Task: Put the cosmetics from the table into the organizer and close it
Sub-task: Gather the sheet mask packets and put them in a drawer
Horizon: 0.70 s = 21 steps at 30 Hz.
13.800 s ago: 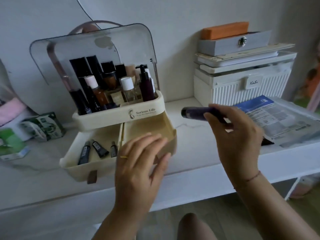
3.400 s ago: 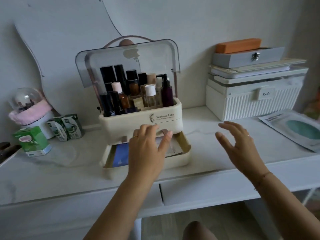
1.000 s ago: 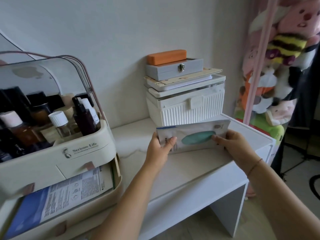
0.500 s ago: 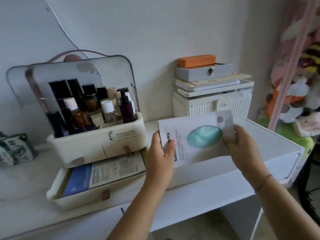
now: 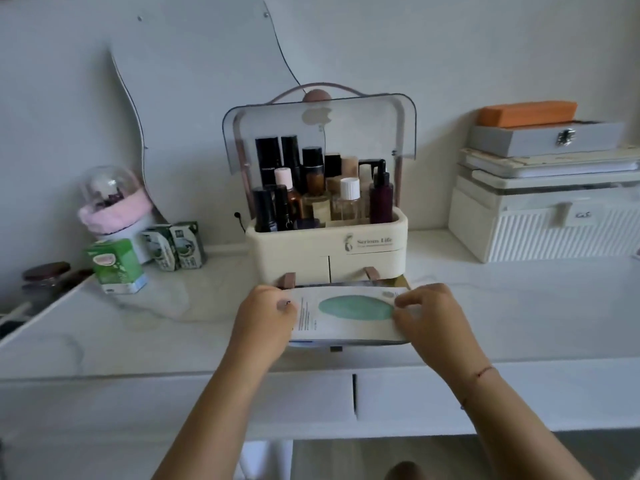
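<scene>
At frame centre, your left hand [image 5: 265,315] and right hand [image 5: 427,315] pinch the mask packet [image 5: 349,315] over the organizer's [image 5: 325,244] open drawer. An overhanging packet edge could jam the drawer when it closes.

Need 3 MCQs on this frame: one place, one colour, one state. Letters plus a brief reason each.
1. Where is the sheet mask packet?
A. over the organizer's open bottom drawer
B. on the white ribbed box
C. beside the green carton

2. Colour of the block on top of the grey case?
A. blue
B. orange
C. black

3. The organizer's clear lid is:
A. shut
B. removed
C. raised

Key: 1 A, left hand and right hand each have a grip on it in front of the organizer; 2 B, plainly orange; 3 C, bottles stand exposed beneath it.
</scene>
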Each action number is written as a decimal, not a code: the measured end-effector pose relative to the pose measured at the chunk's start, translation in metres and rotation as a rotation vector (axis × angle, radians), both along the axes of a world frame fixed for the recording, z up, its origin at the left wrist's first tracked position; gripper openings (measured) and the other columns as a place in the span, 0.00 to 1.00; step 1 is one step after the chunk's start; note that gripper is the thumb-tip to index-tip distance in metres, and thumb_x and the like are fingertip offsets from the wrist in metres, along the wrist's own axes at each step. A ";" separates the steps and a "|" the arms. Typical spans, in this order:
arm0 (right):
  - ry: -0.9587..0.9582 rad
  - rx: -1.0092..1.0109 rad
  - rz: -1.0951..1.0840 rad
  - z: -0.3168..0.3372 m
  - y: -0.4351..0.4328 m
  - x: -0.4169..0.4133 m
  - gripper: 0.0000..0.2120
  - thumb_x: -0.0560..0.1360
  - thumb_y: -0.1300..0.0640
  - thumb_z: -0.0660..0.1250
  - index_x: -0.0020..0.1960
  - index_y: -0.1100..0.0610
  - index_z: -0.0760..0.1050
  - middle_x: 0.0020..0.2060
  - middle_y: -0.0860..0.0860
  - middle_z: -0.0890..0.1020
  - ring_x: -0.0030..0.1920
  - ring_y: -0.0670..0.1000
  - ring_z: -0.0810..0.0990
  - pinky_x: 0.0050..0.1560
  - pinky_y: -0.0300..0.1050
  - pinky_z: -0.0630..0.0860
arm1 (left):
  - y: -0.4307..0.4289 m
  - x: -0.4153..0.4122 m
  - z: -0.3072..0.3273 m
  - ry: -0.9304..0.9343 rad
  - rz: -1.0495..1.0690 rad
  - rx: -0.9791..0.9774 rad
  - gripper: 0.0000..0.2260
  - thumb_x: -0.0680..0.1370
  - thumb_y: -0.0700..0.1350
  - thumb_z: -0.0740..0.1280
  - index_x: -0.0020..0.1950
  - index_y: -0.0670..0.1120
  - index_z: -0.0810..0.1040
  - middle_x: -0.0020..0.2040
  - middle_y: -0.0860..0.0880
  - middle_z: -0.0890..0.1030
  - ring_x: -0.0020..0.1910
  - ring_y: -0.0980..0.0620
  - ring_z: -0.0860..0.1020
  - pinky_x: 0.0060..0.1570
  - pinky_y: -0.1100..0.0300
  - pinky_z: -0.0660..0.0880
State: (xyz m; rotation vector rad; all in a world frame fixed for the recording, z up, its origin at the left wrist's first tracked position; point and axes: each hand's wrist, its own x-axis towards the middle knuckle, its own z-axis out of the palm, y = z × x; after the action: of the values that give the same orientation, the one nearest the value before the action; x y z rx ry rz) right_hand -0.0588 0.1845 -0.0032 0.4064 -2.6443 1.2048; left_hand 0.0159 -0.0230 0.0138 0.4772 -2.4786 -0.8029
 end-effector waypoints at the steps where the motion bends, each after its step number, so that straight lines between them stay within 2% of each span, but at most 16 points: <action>1: -0.010 0.034 -0.003 0.003 -0.001 -0.002 0.11 0.73 0.60 0.62 0.48 0.59 0.83 0.51 0.56 0.78 0.34 0.46 0.76 0.32 0.32 0.67 | -0.002 -0.002 0.000 -0.016 -0.003 -0.012 0.09 0.74 0.38 0.61 0.36 0.35 0.74 0.42 0.42 0.77 0.41 0.43 0.75 0.37 0.54 0.68; 2: -0.021 0.074 -0.001 0.008 -0.002 -0.004 0.11 0.72 0.60 0.62 0.46 0.59 0.83 0.48 0.57 0.79 0.34 0.49 0.77 0.30 0.33 0.67 | -0.005 -0.003 0.000 -0.040 -0.001 -0.018 0.11 0.74 0.40 0.61 0.34 0.35 0.74 0.38 0.41 0.75 0.37 0.43 0.74 0.33 0.55 0.66; 4: -0.028 0.158 0.013 0.015 -0.007 -0.008 0.12 0.73 0.60 0.61 0.43 0.62 0.82 0.45 0.57 0.80 0.37 0.53 0.79 0.31 0.37 0.72 | -0.010 -0.006 0.000 -0.090 0.014 -0.033 0.15 0.75 0.43 0.61 0.30 0.39 0.70 0.31 0.42 0.70 0.30 0.45 0.68 0.29 0.57 0.60; 6: -0.010 0.209 0.008 0.021 -0.015 -0.013 0.12 0.75 0.58 0.61 0.44 0.64 0.81 0.45 0.58 0.80 0.39 0.56 0.79 0.35 0.41 0.73 | -0.012 -0.011 0.000 -0.098 0.047 -0.091 0.17 0.76 0.47 0.61 0.30 0.40 0.73 0.29 0.43 0.71 0.30 0.45 0.69 0.29 0.57 0.60; 10: 0.039 0.261 -0.005 0.021 -0.025 -0.015 0.17 0.78 0.50 0.57 0.49 0.61 0.80 0.51 0.56 0.76 0.44 0.55 0.77 0.42 0.42 0.72 | -0.013 -0.015 -0.008 0.002 0.072 -0.167 0.22 0.79 0.55 0.56 0.37 0.41 0.78 0.39 0.46 0.76 0.42 0.44 0.75 0.37 0.56 0.67; 12: 0.117 0.408 0.035 0.014 -0.017 -0.010 0.20 0.77 0.42 0.55 0.56 0.52 0.79 0.57 0.50 0.74 0.54 0.53 0.73 0.51 0.42 0.66 | -0.020 -0.009 -0.014 0.071 -0.021 -0.152 0.25 0.78 0.61 0.54 0.43 0.45 0.81 0.46 0.51 0.79 0.50 0.47 0.75 0.47 0.53 0.71; 13: 0.169 0.408 0.047 0.010 -0.010 -0.007 0.20 0.75 0.39 0.55 0.57 0.48 0.77 0.60 0.47 0.73 0.61 0.52 0.69 0.56 0.45 0.62 | -0.024 -0.004 -0.017 0.115 -0.080 -0.175 0.26 0.76 0.65 0.54 0.49 0.47 0.82 0.52 0.53 0.80 0.54 0.50 0.74 0.53 0.51 0.71; 15: 0.202 0.314 0.120 0.004 0.003 0.001 0.22 0.71 0.34 0.59 0.59 0.42 0.76 0.66 0.44 0.69 0.69 0.49 0.60 0.67 0.49 0.52 | -0.032 0.009 -0.023 0.213 -0.214 -0.234 0.29 0.72 0.69 0.56 0.55 0.50 0.82 0.59 0.55 0.78 0.58 0.52 0.73 0.59 0.50 0.67; 18: 0.165 0.221 0.280 -0.004 0.015 0.004 0.27 0.66 0.31 0.59 0.62 0.41 0.74 0.68 0.42 0.69 0.71 0.45 0.60 0.71 0.46 0.49 | -0.038 0.019 -0.034 0.265 -0.316 -0.160 0.28 0.68 0.69 0.63 0.56 0.50 0.81 0.60 0.57 0.77 0.61 0.56 0.72 0.63 0.52 0.67; 21: 0.215 0.171 0.238 -0.010 0.012 -0.002 0.21 0.70 0.38 0.65 0.60 0.43 0.76 0.65 0.43 0.73 0.68 0.46 0.65 0.69 0.45 0.53 | -0.038 0.015 -0.040 0.248 -0.347 -0.015 0.26 0.66 0.63 0.69 0.58 0.51 0.80 0.60 0.61 0.75 0.62 0.66 0.69 0.64 0.60 0.67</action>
State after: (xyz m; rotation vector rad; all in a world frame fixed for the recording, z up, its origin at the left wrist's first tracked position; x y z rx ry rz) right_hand -0.0605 0.1962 -0.0134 0.8505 -2.5724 0.9341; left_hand 0.0314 -0.0613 -0.0264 -0.0624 -2.3593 -0.9134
